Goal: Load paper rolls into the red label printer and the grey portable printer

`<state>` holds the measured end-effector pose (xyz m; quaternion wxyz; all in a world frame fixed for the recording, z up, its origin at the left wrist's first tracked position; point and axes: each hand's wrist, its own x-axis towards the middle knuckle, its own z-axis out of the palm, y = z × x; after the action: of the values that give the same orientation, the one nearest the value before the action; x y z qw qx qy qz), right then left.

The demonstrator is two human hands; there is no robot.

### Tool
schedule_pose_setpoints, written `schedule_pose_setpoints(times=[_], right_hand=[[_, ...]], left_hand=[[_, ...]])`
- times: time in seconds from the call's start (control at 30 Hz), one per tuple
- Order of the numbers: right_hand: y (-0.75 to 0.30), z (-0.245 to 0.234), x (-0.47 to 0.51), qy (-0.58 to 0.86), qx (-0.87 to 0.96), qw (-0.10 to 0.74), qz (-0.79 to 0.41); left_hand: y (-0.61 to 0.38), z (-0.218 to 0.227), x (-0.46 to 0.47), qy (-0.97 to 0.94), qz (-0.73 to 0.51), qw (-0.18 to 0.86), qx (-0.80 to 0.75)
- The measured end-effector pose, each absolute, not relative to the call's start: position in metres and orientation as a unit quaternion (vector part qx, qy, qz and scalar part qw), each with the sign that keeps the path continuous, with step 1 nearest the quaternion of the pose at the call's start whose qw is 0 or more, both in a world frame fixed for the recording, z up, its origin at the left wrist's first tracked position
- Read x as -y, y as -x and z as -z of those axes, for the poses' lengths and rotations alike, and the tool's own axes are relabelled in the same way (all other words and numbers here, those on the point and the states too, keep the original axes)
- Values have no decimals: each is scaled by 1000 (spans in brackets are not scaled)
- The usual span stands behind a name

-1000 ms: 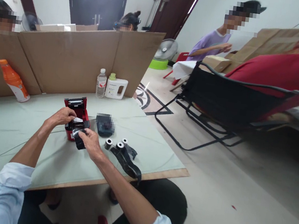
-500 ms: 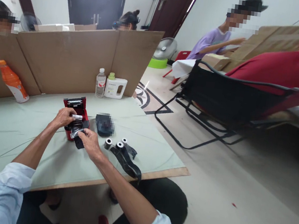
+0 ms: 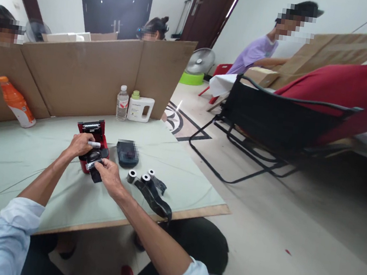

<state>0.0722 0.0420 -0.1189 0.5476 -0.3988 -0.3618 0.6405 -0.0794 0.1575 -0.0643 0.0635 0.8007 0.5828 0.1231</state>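
A small red printer (image 3: 90, 130) with its lid raised stands on the pale green table (image 3: 5, 154). My left hand (image 3: 79, 144) is closed on a small white roll at the printer's open bay. My right hand (image 3: 105, 175) pinches a strip of dark ribbon or film that hangs from the printer's front. Three small rolls (image 3: 140, 176) with a black strip trailing off them lie just right of my right hand. A dark device (image 3: 127, 153) lies behind them.
A cardboard screen (image 3: 86, 75) stands along the table's far side, with an orange bottle (image 3: 15, 102), a water bottle (image 3: 122, 103) and a white jug (image 3: 140, 107) before it. A black folding chair (image 3: 273, 122) holds a person in red. Other people sit beyond.
My left hand has drawn the small white roll a little up and left at the printer bay. My right hand has kept its pinch, shifting slightly left.
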Motion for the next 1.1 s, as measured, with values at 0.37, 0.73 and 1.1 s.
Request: schedule_pose_setpoints(times=[0.37, 0.73, 1.1], right_hand=[[-73, 123, -42, 398, 371, 550, -633], [-84, 129, -28, 355, 408, 594, -595], [-91, 154, -28, 345, 472, 574, -574]], left_hand=[[77, 58, -152, -802, -144, 97, -571], [95, 51, -138, -767, -321, 38, -555], [125, 55, -179, -711, -421, 203, -525]])
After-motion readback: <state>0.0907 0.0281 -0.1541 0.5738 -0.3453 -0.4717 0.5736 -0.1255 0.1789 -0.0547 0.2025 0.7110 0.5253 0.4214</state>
